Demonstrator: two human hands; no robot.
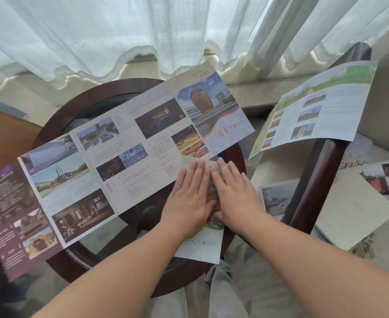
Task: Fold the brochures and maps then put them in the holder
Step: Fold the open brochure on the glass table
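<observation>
The long unfolded brochure (120,157) is pale grey-white, set with blue, brown and dark night-toned photographs; its left end panel is deep purple with white lettering; its right end panel carries red brush characters below a golden-brown building against blue sky; the folded brochure (200,247) is white with a green band and green lettering; the brochure on the chair (326,106) is white with a green strip along its top; the bench (58,120) has a dark red-brown rim; the curtain (97,31) is sheer white.

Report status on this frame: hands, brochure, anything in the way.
Left hand and right hand flat, pressing folded brochure. Long brochure unfolded across table. No holder in view.
</observation>
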